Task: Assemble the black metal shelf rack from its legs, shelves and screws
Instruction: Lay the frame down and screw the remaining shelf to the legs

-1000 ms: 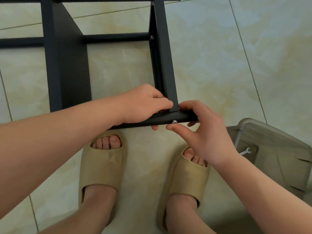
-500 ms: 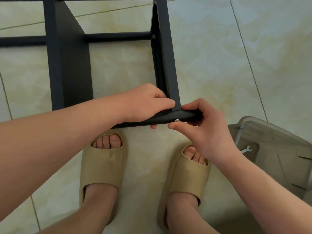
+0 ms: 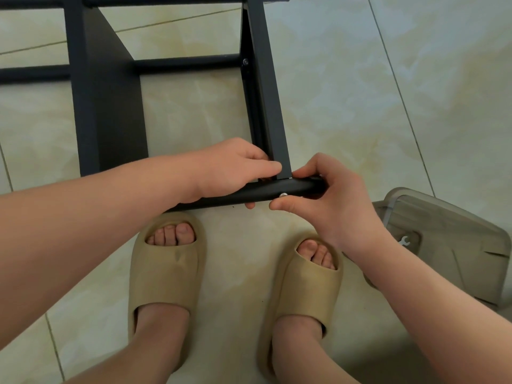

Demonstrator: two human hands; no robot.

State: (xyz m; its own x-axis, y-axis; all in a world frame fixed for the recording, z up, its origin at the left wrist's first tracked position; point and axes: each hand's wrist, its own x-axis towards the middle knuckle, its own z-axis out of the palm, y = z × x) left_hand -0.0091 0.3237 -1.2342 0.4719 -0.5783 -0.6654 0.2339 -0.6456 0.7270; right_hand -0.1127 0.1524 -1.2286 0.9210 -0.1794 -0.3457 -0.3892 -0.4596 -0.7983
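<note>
Right hand (image 3: pixel 338 214) tighter round rail (image 3: pixel 263 191), beside screw (image 3: pixel 283 194)

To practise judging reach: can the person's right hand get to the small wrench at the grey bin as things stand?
Probably yes. The wrench lies at the grey bin close beside the right forearm, nothing between; but the right hand grips the black bar and must let go first.
</note>
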